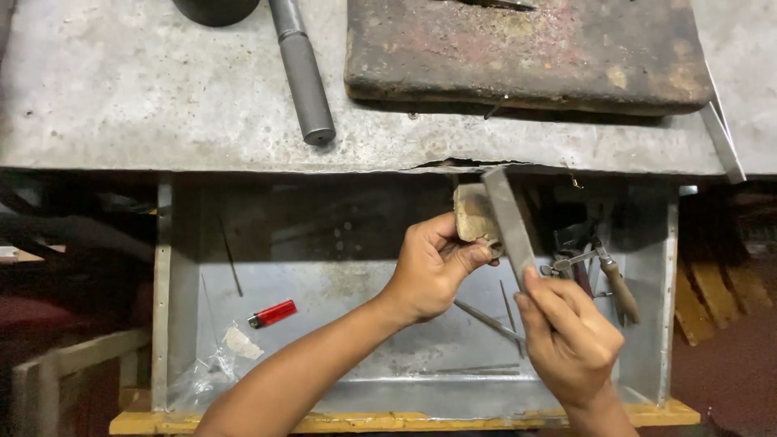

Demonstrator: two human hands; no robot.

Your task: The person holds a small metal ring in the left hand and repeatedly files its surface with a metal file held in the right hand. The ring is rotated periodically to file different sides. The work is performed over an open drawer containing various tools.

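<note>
My left hand [433, 267] was closed, thumb and fingers pinching a small piece at the tip of a worn wooden peg [473, 212]; the piece itself was too small to identify. My right hand [571, 336] was closed around the near end of a flat metal file [510, 222], index finger laid along its top face. The file ran up and away from me, tilted, its far end reaching the cracked front edge of the grey bench top [121, 97], and it passed just beside the peg, apparently touching the pinched piece. Both hands were held over an open metal tray [166, 283] below the bench. In the tray lay a red lighter [273, 313], a crumpled plastic bag [214, 364], several thin needle files [486, 317], and wooden-handled tools [619, 287] at the right wall. On the bench top lay a steel rod [303, 73] and a rusty slab [526, 53], well apart from my hands.
</note>
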